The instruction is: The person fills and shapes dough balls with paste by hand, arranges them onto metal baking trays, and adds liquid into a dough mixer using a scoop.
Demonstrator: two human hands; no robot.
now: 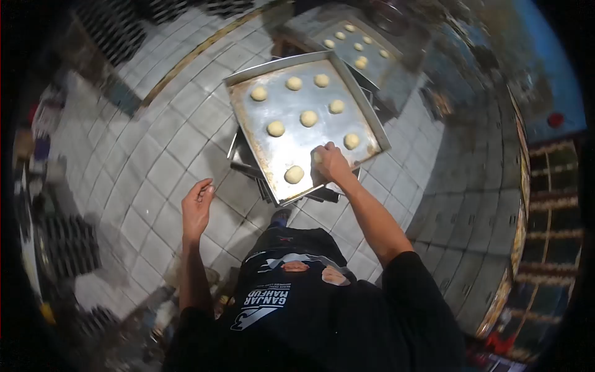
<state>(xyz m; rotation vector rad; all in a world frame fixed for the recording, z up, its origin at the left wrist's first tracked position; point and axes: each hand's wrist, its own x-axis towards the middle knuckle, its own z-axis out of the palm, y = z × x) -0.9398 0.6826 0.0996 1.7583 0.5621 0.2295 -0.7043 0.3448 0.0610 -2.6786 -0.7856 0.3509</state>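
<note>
My right hand [333, 164] is over the near part of a shallow metal baking tray [285, 146], its fingers closed around a pale dough ball [318, 157] that they partly hide. Several more round dough balls are spread apart on the tray, among them one [294, 174] just left of my right hand and another [351, 141] to its right. Off the tray's left side, my left hand [197, 208] hangs in the air above the floor. Its fingers are loosely bent and a little apart, with nothing visible in them.
The tray rests on a dark stack or stand [245, 155]. Beyond it, a second tray [378, 67] also carries several dough balls. White floor tiles [149, 204] surround the stand. Grey cabinet-like panels [471, 217] line the right, and dark slatted crates [68, 245] stand at left.
</note>
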